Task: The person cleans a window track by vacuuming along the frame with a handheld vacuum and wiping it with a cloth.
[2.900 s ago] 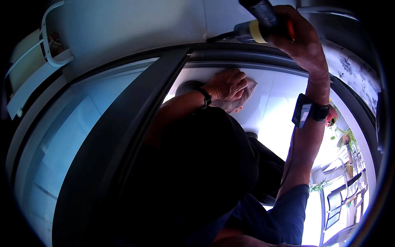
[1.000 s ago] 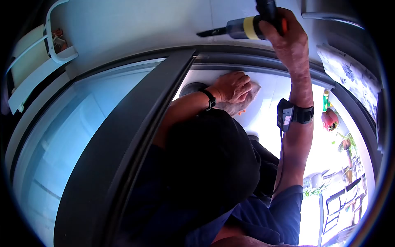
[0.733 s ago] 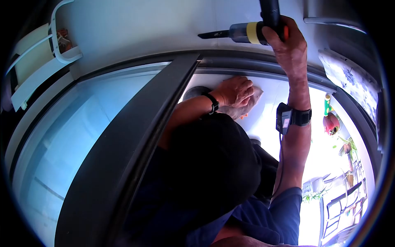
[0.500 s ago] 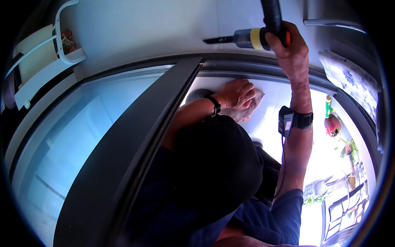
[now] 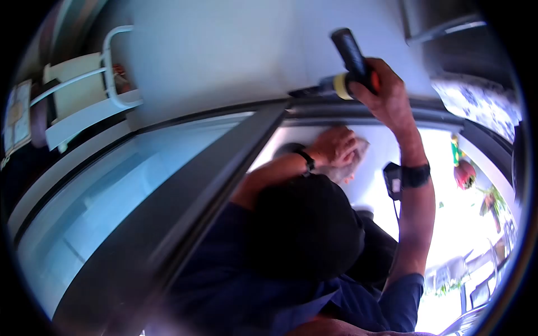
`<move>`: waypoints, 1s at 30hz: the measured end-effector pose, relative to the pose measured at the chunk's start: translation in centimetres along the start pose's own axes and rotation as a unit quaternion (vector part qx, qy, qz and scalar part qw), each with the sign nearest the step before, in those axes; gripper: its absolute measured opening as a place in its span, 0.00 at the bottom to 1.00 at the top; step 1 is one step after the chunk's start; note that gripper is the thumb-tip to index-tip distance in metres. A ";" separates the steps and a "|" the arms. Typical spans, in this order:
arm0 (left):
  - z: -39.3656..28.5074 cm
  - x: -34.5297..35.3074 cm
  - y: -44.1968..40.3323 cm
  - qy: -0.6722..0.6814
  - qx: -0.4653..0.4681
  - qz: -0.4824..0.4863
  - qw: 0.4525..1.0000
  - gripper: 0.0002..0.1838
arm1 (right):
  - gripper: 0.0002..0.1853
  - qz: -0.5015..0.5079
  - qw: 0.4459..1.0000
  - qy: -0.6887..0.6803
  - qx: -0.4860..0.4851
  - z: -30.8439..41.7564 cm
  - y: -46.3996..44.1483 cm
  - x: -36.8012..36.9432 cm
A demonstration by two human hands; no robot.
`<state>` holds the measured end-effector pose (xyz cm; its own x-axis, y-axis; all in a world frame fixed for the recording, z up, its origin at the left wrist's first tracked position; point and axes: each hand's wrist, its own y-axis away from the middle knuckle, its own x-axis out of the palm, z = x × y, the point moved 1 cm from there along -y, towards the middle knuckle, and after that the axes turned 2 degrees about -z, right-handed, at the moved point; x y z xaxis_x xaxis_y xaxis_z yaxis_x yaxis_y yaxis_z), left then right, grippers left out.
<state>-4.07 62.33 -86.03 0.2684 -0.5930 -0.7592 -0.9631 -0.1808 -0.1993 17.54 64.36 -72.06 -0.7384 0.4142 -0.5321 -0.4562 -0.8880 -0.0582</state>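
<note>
My right hand (image 5: 385, 92) is wrapped round the grip of a black handheld vacuum cleaner (image 5: 348, 53) with a yellow ring and a narrow nozzle (image 5: 305, 91). The nozzle's tip is close to the dark sill at the top end of the door frame post; whether it touches cannot be made out. Lower down, my left hand (image 5: 336, 147) has its fingers curled over a greyish cloth (image 5: 356, 159) on the white floor. Part of that cloth is hidden under the hand.
A dark sliding door frame (image 5: 185, 207) slants across the view, with a glass pane (image 5: 112, 201) left of it. A white-framed chair (image 5: 92, 106) stands upper left. Plants (image 5: 493, 201) and a red pot (image 5: 464, 175) are at right. A dark rounded shape (image 5: 308, 229) blocks the lower middle.
The vacuum cleaner has come down with my right hand, and its nozzle is nearer the sill. The whole view has shifted and blurred slightly. My left hand stays on the cloth.
</note>
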 end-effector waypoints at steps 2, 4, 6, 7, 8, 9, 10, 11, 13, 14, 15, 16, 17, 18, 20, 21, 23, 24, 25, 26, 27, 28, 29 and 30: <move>-0.2 -0.4 0.0 -0.013 0.005 0.002 1.000 0.13 | 0.25 0.012 0.996 -0.032 0.078 -0.5 0.1 -0.7; 0.1 -0.5 -0.1 -0.018 0.014 0.003 1.000 0.13 | 0.25 0.002 0.995 -0.041 0.092 -0.9 -0.3 -0.9; -0.2 -0.4 -0.3 -0.051 0.019 0.039 0.998 0.13 | 0.24 0.008 0.996 -0.033 0.084 -1.1 -0.3 -0.4; 0.0 -0.5 -0.8 -0.054 0.017 0.034 0.998 0.13 | 0.24 0.017 0.996 -0.032 0.078 -0.8 -0.5 0.2; -0.1 -0.5 -0.8 -0.037 0.011 0.034 0.999 0.13 | 0.24 0.018 0.997 -0.032 0.064 -0.7 -0.6 1.0; -0.2 -0.8 -0.5 -0.020 0.002 0.035 0.999 0.13 | 0.23 0.021 0.998 -0.035 0.051 -0.5 -0.8 2.1; 0.0 -0.7 -0.5 -0.023 0.019 0.034 0.999 0.13 | 0.23 0.032 0.997 -0.044 0.049 -0.3 -1.4 3.1; -0.1 -0.5 -0.3 -0.030 0.041 -0.046 0.998 0.13 | 0.23 0.035 0.997 -0.058 0.030 -0.1 -2.0 4.1; -0.1 -0.1 0.1 -0.026 0.000 0.030 0.999 0.15 | 0.23 0.037 0.997 -0.066 -0.003 0.6 -2.8 6.3; 0.1 -0.2 0.1 0.007 -0.021 0.064 0.998 0.18 | 0.23 0.048 0.996 -0.074 -0.010 0.9 -3.5 7.4; 0.1 -0.4 -0.2 0.011 -0.026 0.065 0.998 0.18 | 0.23 0.059 0.995 -0.084 -0.015 1.0 -4.0 8.3; -0.1 -0.8 0.0 0.054 -0.067 0.044 0.995 0.16 | 0.23 0.065 0.994 -0.085 -0.010 1.4 -4.7 9.4; 0.0 -0.9 0.4 0.083 -0.085 0.025 0.993 0.15 | 0.23 0.079 0.992 -0.097 -0.015 1.8 -5.4 10.4; 0.1 -0.9 0.9 0.113 -0.102 0.005 0.988 0.15 | 0.23 0.092 0.990 -0.108 -0.021 2.4 -6.0 11.4; 0.2 -0.7 1.4 0.178 -0.130 -0.026 0.975 0.14 | 0.24 0.087 0.991 -0.096 -0.041 3.1 -6.8 13.8; 0.1 -0.6 1.4 0.206 -0.140 -0.026 0.968 0.14 | 0.24 0.081 0.991 -0.084 -0.059 3.6 -7.0 14.8; -0.1 -0.5 1.4 0.249 -0.158 -0.013 0.955 0.14 | 0.25 0.102 0.990 -0.097 -0.031 4.9 -7.3 16.2; 0.1 -0.7 1.5 0.267 -0.165 -0.008 0.949 0.14 | 0.25 0.110 0.989 -0.093 -0.032 5.0 -7.3 17.0; 0.1 -0.8 1.5 0.276 -0.172 -0.003 0.946 0.14 | 0.25 0.119 0.988 -0.090 -0.033 5.2 -7.3 17.8; 0.1 -1.0 1.5 0.285 -0.177 0.001 0.942 0.14 | 0.26 0.127 0.986 -0.097 -0.034 5.4 -7.1 18.6; 0.1 -0.9 1.6 0.292 -0.183 0.005 0.939 0.15 | 0.26 0.131 0.986 -0.098 -0.031 5.5 -6.8 19.1; 0.1 -0.8 1.6 0.296 -0.186 0.009 0.937 0.15 | 0.26 0.133 0.986 -0.100 -0.025 5.6 -6.5 19.6; 0.2 -0.8 1.6 0.298 -0.189 0.012 0.935 0.15 | 0.27 0.133 0.986 -0.102 -0.022 5.5 -6.3 19.8; 0.2 -0.9 1.6 0.300 -0.189 0.017 0.935 0.15 | 0.27 0.118 0.988 -0.097 -0.035 5.4 -6.2 19.9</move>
<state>-5.84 62.71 -85.79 0.3099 -0.9162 -0.2541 -0.9263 -0.3512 0.1366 3.05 79.20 -77.72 -0.9041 0.2192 -0.3669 -0.2302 -0.9730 -0.0140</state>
